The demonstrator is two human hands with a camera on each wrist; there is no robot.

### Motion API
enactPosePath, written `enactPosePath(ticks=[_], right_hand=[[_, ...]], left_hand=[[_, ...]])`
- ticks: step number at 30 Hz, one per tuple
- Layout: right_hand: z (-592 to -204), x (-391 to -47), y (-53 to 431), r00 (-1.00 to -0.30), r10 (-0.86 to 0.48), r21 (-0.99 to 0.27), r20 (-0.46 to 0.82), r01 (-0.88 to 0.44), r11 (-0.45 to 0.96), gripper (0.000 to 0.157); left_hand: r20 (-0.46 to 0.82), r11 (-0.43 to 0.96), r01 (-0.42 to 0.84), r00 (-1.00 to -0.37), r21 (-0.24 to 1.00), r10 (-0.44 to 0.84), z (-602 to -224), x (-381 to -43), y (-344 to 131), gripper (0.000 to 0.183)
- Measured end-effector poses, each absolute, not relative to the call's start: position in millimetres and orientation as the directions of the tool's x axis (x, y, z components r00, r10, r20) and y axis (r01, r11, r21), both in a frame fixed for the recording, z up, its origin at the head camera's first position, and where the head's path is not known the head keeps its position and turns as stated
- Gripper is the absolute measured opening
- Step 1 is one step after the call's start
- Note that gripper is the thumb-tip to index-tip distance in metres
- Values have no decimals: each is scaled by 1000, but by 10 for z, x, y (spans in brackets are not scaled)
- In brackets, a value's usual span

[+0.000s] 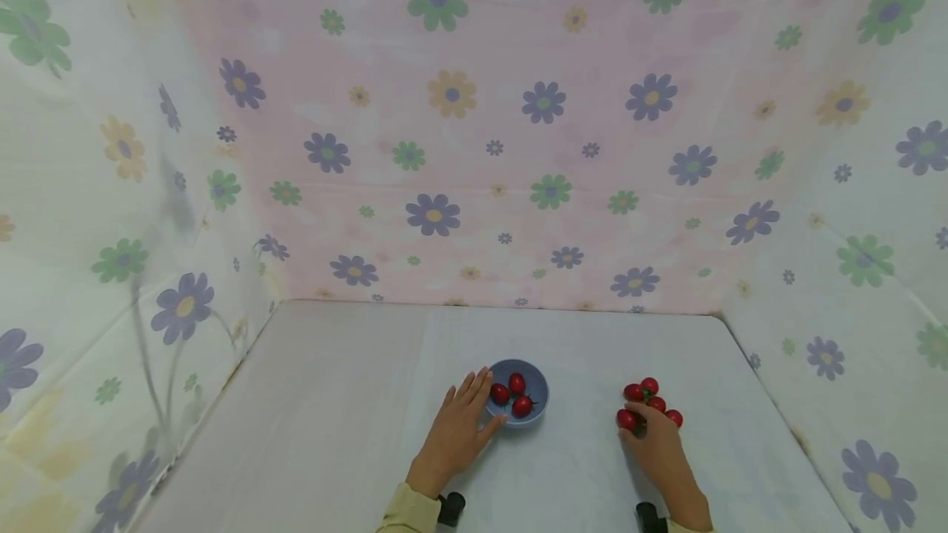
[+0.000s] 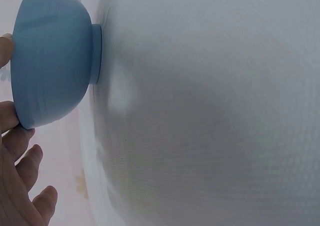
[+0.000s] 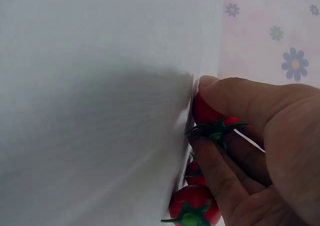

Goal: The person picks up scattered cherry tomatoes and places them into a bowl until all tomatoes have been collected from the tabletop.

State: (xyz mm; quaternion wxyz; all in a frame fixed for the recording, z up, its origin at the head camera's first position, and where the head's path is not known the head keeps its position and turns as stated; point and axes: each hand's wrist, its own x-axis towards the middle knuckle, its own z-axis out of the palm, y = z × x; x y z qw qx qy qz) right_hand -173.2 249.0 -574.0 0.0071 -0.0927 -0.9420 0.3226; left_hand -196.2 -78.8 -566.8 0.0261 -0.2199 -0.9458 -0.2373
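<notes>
In the head view a small blue bowl point(image 1: 538, 415) stands on the table with three red cherry tomatoes point(image 1: 517, 384) inside. My left hand point(image 1: 455, 430) rests against its left side, fingers straight at the rim and thumb at the near edge. The left wrist view shows the bowl point(image 2: 52, 61) from the side, its foot on the cloth, with fingertips touching the rim. To the right, my right hand point(image 1: 659, 447) pinches a cherry tomato point(image 3: 204, 109) with a green stem between thumb and fingers, close to the table. Other cherry tomatoes point(image 1: 649, 386) lie around its fingertips, partly hidden by the hand.
A white cloth covers the table point(image 1: 333, 401). Flower-printed fabric point(image 1: 489, 130) rises behind it and along both sides. Under the right hand in its wrist view, another tomato point(image 3: 195, 203) lies with its green stem showing. The bowl stands left of the loose tomatoes.
</notes>
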Motion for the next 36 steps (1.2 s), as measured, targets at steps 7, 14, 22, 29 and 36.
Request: enactPosePath(ticks=[7,14,22,29,36], right_hand=[[-5798,-1734,2504,-983,178,-611,-41,165,774,49],[-5801,-1733,2495,-985,171,-614,-20,147,776,50],[-5771,-1697,2464,-986,166,-623,23,116,773,48],[-5757,-1690,2423,-984,172,-654,36,107,749,48],[-5784,-1723,2333,-982,175,-698,76,73,712,47]], left_hand=[[156,795,431,-901,427,405,-5689,-1970,-786,74],[155,799,430,-901,419,404,-5697,-1973,-787,74],[160,798,438,-898,414,410,-5697,-1976,-793,74],[167,806,446,-895,389,415,-5674,-1972,-791,74],[159,806,443,-896,392,415,-5664,-1963,-788,74]])
